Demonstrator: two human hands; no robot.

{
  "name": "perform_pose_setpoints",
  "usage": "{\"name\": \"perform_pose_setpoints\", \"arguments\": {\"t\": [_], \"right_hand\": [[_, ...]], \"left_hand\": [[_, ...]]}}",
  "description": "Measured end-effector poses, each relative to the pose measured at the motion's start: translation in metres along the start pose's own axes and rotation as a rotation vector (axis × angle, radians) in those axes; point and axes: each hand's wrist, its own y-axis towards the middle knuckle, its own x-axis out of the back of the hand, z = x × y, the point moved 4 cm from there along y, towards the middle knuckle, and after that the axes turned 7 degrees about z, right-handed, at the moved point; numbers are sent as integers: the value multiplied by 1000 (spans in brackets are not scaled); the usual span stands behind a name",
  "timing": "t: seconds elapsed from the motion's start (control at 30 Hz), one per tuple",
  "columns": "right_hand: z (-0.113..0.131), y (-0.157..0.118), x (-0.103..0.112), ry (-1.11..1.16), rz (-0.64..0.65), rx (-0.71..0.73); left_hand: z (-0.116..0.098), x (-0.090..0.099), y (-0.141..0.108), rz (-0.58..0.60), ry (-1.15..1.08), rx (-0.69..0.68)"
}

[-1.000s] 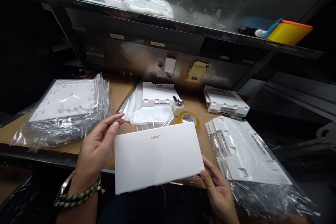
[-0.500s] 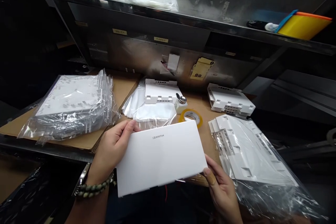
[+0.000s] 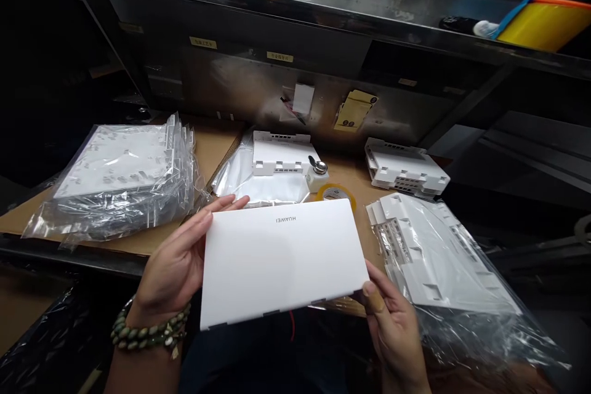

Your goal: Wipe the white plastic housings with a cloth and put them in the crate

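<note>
A white plastic cover (image 3: 284, 265) with small HUAWEI lettering, upside down to me, is held up in front of my body. My left hand (image 3: 182, 258) grips its left edge, thumb at the upper left corner and fingers reaching behind. At the lower right corner, my right hand (image 3: 392, 317) pinches the cover with thumb on the front; its other fingers are partly hidden behind. Just beyond the cover lies a roll of clear tape (image 3: 339, 192), partly covered by it. Behind that stands a small white pump bottle (image 3: 317, 177) with a metal top.
Bagged white panels (image 3: 115, 163) lie on cardboard at left. More white housings in a clear bag (image 3: 447, 252) lie at right. Two stacks of white housings, one centre (image 3: 284, 157) and one right (image 3: 406, 169), stand farther back. A shelf edge (image 3: 351, 37) crosses above.
My left hand has shifted down the cover's left side, its thumb now at the upper left corner. The cover has tilted slightly, and the camera view has shifted a little.
</note>
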Motion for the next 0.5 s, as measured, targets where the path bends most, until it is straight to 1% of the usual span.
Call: {"name": "perform_pose_setpoints", "arguments": {"t": [0.17,0.37,0.5], "right_hand": [[1,1,2,-10,-6,4],[0,-3,8,-13,-16,-6],[1,-5,7,-30,-18,-3]], "left_hand": [[4,-12,-9,6,-43,38],[-2,-15,-11,-9,-34,39],[-3,-17,-13,-5,-32,54]]}}
